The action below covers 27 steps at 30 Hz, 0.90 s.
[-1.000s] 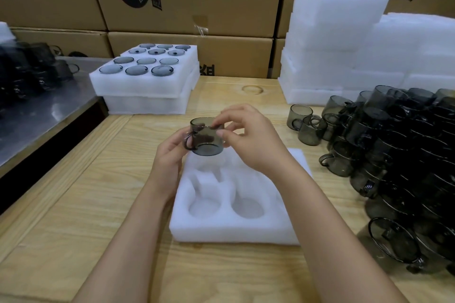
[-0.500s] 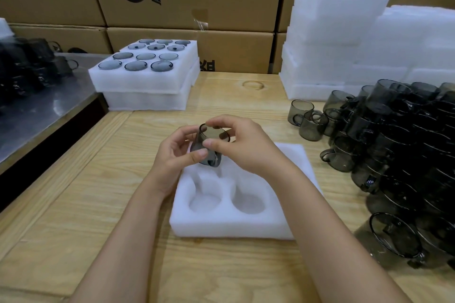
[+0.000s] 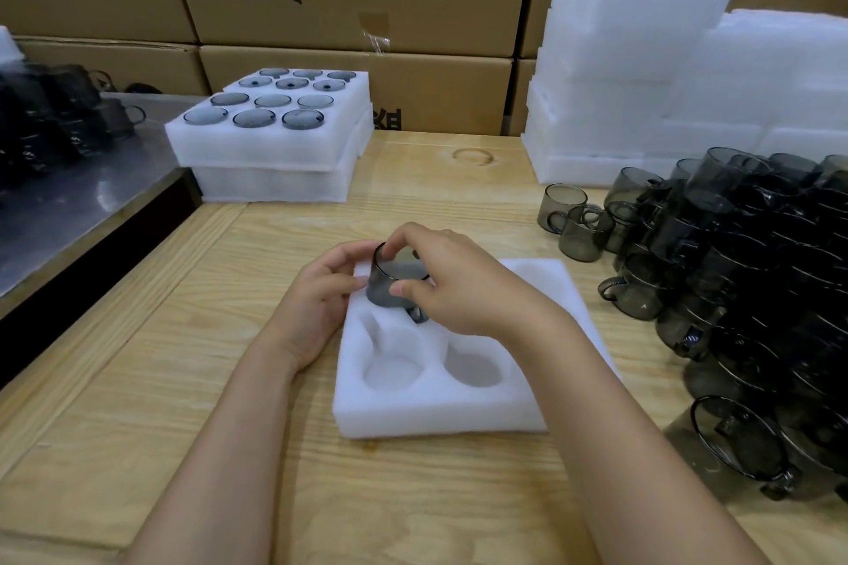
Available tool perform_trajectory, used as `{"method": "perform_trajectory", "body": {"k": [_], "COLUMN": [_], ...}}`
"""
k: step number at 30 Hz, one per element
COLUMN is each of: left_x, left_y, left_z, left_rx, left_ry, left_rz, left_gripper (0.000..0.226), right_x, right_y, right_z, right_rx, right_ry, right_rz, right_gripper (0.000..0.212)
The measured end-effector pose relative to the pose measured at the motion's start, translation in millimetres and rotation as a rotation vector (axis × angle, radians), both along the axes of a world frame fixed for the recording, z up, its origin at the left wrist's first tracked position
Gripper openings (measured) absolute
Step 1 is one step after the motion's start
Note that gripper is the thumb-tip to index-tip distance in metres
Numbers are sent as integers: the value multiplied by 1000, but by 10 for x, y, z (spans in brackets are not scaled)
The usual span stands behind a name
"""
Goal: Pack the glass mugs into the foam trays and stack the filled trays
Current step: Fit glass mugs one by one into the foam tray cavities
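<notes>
Head view: left hand (image 3: 321, 293) and right hand (image 3: 463, 284) both grip a tilted glass mug (image 3: 387, 287) at a far pocket of a foam tray (image 3: 436, 417) on a table (image 3: 220, 362).

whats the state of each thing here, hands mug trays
front tray, near two pockets empty
mug, tilted over its far-left pocket, not seated
left hand, holds the mug's side
right hand, pinches the mug's rim
far stack, top tray full of mugs, on a second tray
loose mugs, heaped at right, unpacked
</notes>
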<state>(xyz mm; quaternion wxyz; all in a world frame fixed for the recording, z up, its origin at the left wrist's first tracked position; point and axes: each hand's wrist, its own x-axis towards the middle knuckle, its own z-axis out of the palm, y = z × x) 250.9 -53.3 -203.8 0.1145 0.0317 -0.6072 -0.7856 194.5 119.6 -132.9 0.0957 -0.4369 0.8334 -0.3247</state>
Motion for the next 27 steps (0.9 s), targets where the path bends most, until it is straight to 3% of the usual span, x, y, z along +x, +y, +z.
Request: {"method": "perform_trajectory", "body": {"k": [5,11,16,19,23,27], "left_x": [14,8,-25,-37,-22,-5], "left_y": [42,103,104,107,125,151], "left_z": [34,39,17,-2,31,69], "left_rx": [12,27,-34,-90,-66,61], "left_ry": [-13,15,-25,-33,-31,-46], "left_rz": [28,18,76,93,87,48], "left_gripper": [31,43,56,49,51,63], "right_x": [5,18,123,94,125,119], "right_y": [-51,-144,-409,-424,-393,-131], "right_z": [-55,-71,-240,-303,-306,-224], "right_rx": [56,-50,311,361,321,91], "right_ry": [-5,-82,131,148,163,148], "right_rz": [7,-41,-21,-56,-45,-182], "right_gripper": [35,68,75,80,76,65]}}
